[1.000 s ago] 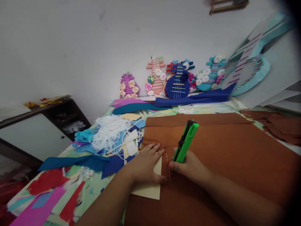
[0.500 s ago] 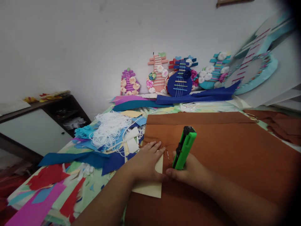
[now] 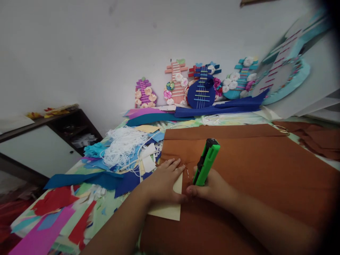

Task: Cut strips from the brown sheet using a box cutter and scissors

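A large brown sheet [image 3: 255, 166] covers the right part of the table, with a pale yellow card [image 3: 170, 212] lying on its left side. Spread flat over the card and the brown sheet is my left hand [image 3: 166, 182], fingers apart and thumb reaching right. My right hand [image 3: 212, 187] grips a green cutter [image 3: 206, 163], held upright and leaning right, its lower end hidden by the hand. A short light-coloured mark [image 3: 187, 173] shows on the brown sheet between my hands.
White string [image 3: 124, 145] lies heaped at the left among blue, red and pink scraps. Scissor handles [image 3: 281, 129] rest at the sheet's far right edge. Several decorated lute-shaped crafts [image 3: 201, 90] lean on the wall. A low cabinet [image 3: 39, 148] stands at the left.
The whole view has shifted slightly. My right hand and the green cutter have moved a little left and away from me; my left hand stays flat on the card.
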{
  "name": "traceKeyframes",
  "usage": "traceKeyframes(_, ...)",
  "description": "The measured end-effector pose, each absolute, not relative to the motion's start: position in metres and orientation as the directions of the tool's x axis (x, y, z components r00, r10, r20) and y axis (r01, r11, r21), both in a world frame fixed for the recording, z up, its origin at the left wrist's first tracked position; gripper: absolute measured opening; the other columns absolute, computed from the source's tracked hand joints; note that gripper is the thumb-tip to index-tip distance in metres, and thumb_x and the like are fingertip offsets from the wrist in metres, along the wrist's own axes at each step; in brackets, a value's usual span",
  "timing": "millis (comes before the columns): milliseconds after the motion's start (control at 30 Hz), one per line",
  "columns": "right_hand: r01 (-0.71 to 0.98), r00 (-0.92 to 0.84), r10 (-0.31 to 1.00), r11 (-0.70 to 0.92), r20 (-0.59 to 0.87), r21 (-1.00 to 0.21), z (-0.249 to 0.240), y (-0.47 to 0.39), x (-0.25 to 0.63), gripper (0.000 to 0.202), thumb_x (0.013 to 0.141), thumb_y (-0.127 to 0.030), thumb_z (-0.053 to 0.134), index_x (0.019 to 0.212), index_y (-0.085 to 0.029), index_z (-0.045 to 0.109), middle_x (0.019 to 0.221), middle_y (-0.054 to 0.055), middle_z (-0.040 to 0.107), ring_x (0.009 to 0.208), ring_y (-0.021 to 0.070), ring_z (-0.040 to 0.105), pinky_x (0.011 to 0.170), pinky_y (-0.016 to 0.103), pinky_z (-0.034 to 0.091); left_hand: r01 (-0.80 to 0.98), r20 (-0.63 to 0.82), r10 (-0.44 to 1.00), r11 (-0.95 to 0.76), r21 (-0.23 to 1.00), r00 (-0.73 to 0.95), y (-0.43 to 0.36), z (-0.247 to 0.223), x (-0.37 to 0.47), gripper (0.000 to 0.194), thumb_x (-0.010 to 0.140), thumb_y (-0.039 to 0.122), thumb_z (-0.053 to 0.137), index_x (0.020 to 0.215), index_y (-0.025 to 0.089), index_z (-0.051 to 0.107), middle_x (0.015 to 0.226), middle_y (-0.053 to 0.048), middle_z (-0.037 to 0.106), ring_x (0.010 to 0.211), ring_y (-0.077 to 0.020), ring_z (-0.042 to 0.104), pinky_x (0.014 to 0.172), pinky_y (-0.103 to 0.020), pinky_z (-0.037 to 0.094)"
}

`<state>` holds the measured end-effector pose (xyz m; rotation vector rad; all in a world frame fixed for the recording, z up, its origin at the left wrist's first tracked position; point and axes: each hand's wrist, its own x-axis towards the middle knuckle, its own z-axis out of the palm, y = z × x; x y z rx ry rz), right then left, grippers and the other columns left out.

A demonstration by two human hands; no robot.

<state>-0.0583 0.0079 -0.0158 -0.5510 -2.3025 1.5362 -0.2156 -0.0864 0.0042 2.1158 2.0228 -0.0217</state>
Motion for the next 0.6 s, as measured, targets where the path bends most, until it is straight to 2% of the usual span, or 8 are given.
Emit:
traceKeyframes(100, 0.130, -0.856, 0.515, 0.309, 0.050, -0.942, -0.0142, 0.0093, -0.0585, 0.030, 0.057, -0.032, 0.068, 0.060, -0.016, 0.043, 0.057, -0.005, 0.042, 0.055, 0.0083, 0.038, 0.048, 0.019, 0.032, 0.990, -0.151, 0.987, -0.038, 0.134, 0.059, -0.0859, 0.0039, -0.2160, 0.085, 0.065, 0.058, 0.052, 0.133, 0.018, 0.022, 0.140, -0.008, 0.011, 0.127, -0.0249, 0.008, 0.101, -0.040, 0.015)
traceKeyframes(200, 0.098, -0.847, 0.529, 0.243, 0.047, -0.965, -0.0112, 0.0101, -0.0574, 0.034, 0.057, -0.038, 0.068, 0.059, -0.017, 0.042, 0.057, -0.004, 0.043, 0.054, 0.0088, 0.040, 0.049, 0.020, 0.033, 0.991, -0.159, 0.986, -0.032, 0.132, 0.053, -0.0856, 0.0047, -0.2157, 0.087, 0.063, 0.059, 0.053, 0.133, 0.019, 0.022, 0.140, -0.007, 0.010, 0.127, -0.0245, 0.007, 0.101, -0.039, 0.016)
traceKeyframes(333, 0.056, -0.890, 0.455, 0.192, 0.038, -0.980, -0.0085, 0.0090, -0.0557, 0.031, 0.058, -0.039, 0.067, 0.064, -0.016, 0.047, 0.058, -0.003, 0.047, 0.054, 0.0094, 0.042, 0.050, 0.020, 0.034, 0.990, -0.161, 0.986, -0.029, 0.135, 0.051, -0.0861, 0.0055, -0.2152, 0.088, 0.062, 0.059, 0.054, 0.133, 0.018, 0.023, 0.140, -0.008, 0.010, 0.127, -0.0249, 0.008, 0.101, -0.039, 0.016)
traceKeyframes(467, 0.089, -0.904, 0.426, 0.234, 0.020, -0.968, -0.0088, 0.0076, -0.0557, 0.024, 0.060, -0.033, 0.066, 0.068, -0.015, 0.053, 0.057, -0.003, 0.047, 0.054, 0.0091, 0.041, 0.050, 0.020, 0.034, 0.989, -0.148, 0.988, -0.030, 0.144, 0.052, -0.0870, 0.0066, -0.2142, 0.085, 0.064, 0.057, 0.053, 0.133, 0.018, 0.023, 0.140, -0.008, 0.011, 0.127, -0.0258, 0.009, 0.101, -0.040, 0.016)
traceKeyframes(600, 0.119, -0.905, 0.425, 0.316, 0.028, -0.941, -0.0103, 0.0072, -0.0562, 0.024, 0.062, -0.035, 0.065, 0.073, -0.016, 0.056, 0.060, -0.002, 0.050, 0.054, 0.0097, 0.042, 0.050, 0.020, 0.034, 0.989, -0.155, 0.987, -0.027, 0.145, 0.050, -0.0871, 0.0077, -0.2141, 0.084, 0.065, 0.057, 0.052, 0.133, 0.017, 0.023, 0.140, -0.009, 0.013, 0.126, -0.0269, 0.010, 0.100, -0.040, 0.017)
